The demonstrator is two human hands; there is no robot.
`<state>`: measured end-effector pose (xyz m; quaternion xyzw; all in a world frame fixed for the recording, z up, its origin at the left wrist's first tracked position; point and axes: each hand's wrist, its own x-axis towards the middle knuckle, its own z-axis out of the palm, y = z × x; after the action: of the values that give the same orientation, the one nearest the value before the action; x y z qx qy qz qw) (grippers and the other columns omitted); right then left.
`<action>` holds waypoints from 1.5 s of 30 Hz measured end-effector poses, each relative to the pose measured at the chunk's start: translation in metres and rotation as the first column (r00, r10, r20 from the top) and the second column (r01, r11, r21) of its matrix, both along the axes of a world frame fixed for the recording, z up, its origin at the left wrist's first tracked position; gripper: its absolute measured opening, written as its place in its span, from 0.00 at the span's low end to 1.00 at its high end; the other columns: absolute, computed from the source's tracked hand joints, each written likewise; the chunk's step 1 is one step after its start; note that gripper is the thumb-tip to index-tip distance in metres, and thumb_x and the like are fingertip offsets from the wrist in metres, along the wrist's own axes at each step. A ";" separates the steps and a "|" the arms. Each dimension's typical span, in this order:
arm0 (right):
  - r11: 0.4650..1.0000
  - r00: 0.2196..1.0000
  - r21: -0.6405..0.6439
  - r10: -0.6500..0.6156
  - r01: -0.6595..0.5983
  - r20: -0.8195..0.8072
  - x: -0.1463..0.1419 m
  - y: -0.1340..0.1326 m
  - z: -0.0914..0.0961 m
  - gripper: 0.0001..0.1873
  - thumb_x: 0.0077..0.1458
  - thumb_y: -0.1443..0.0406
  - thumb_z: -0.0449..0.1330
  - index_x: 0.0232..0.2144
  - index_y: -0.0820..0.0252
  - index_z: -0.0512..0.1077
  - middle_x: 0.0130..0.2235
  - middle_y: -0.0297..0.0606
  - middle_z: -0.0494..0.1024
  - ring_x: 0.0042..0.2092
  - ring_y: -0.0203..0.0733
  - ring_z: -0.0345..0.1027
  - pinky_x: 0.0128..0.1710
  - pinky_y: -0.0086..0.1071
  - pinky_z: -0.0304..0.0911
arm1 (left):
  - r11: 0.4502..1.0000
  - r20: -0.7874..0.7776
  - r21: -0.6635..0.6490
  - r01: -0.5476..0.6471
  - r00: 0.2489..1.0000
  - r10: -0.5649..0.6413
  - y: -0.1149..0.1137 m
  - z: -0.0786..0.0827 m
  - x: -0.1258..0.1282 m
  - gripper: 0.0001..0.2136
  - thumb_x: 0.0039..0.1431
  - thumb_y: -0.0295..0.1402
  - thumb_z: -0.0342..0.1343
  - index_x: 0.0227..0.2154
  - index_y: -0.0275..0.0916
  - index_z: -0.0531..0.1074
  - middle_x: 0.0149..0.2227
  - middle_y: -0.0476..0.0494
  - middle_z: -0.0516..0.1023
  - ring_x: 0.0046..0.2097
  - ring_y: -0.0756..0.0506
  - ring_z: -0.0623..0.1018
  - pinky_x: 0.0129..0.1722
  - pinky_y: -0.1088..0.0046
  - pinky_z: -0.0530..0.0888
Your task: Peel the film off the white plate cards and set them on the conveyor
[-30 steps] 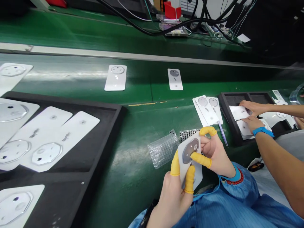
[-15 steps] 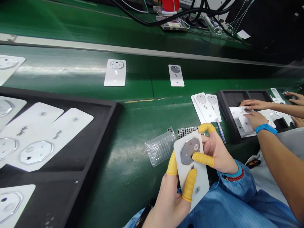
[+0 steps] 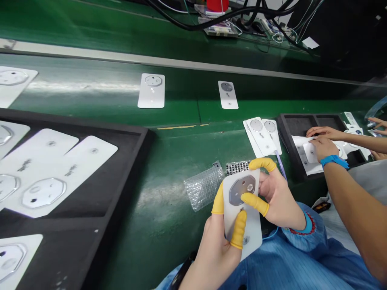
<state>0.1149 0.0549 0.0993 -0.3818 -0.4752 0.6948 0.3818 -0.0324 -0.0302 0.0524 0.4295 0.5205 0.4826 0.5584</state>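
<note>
A white rectangular panel point(image 3: 252, 225) with a grey octagonal plate near its top end is held up in front of me. My left hand point(image 3: 222, 237) grips its left edge and lower part, thumb on the front face. With the index finger at the top right corner and the thumb on the octagonal plate, my right hand point(image 3: 278, 193) holds the upper end. Yellow finger cots cover the thumb and index finger of both hands. Just behind the panel lie a sheet of small black dots point(image 3: 238, 167) and a clear bubble-wrap bag point(image 3: 203, 188).
A black tray point(image 3: 128, 193) with several white panels stands at left. Similar panels point(image 3: 152, 91) lie on the green belt beyond. A small stack of panels point(image 3: 261, 139) and a purple pen point(image 3: 281, 164) are at right, beside another black tray point(image 3: 298, 121) where a co-worker's hands point(image 3: 325, 149) work.
The held panel has turned slightly more upright, with both hands still on it. The panels on the green belt have shifted a little to the right. The co-worker's lower hand has moved slightly.
</note>
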 end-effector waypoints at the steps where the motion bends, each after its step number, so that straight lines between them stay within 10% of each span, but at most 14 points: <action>1: 1.000 1.000 -0.004 -0.002 0.003 0.015 -0.001 0.000 -0.002 0.31 0.49 0.69 0.71 0.47 0.50 0.57 0.38 0.33 0.75 0.38 0.37 0.76 0.38 0.31 0.73 | 1.000 0.014 0.002 0.020 1.000 -0.020 0.003 0.001 0.000 0.30 0.60 0.34 0.59 0.64 0.47 0.58 0.52 0.38 0.77 0.43 0.40 0.81 0.34 0.66 0.81; 20: 1.000 0.995 -0.022 -0.008 0.011 0.095 -0.004 -0.001 -0.001 0.30 0.48 0.66 0.71 0.47 0.51 0.59 0.39 0.34 0.75 0.38 0.38 0.75 0.37 0.31 0.73 | 0.993 0.000 0.109 -0.043 0.999 0.043 0.016 0.009 -0.002 0.25 0.62 0.36 0.56 0.61 0.48 0.62 0.31 0.50 0.80 0.22 0.50 0.72 0.18 0.77 0.72; 30: 0.997 0.999 -0.066 0.043 -0.044 -0.015 -0.005 0.005 -0.008 0.30 0.53 0.59 0.68 0.52 0.51 0.56 0.42 0.37 0.77 0.41 0.40 0.76 0.40 0.34 0.74 | 0.998 0.180 -0.040 -0.043 0.982 0.050 0.022 0.011 -0.005 0.25 0.61 0.36 0.58 0.60 0.44 0.62 0.42 0.44 0.82 0.30 0.49 0.79 0.25 0.78 0.77; 45: 0.979 0.980 -0.045 0.200 -0.199 0.001 0.001 0.015 -0.003 0.24 0.53 0.69 0.66 0.50 0.54 0.63 0.41 0.34 0.74 0.39 0.34 0.73 0.37 0.27 0.73 | 0.975 -0.060 0.222 0.018 0.998 -0.005 0.019 0.008 -0.006 0.21 0.63 0.31 0.54 0.59 0.50 0.65 0.36 0.49 0.83 0.27 0.48 0.78 0.25 0.75 0.76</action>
<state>0.1161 0.0696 0.0961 -0.3427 -0.4964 0.7390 0.3001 -0.0379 -0.0111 0.0601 0.5063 0.4771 0.5215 0.4940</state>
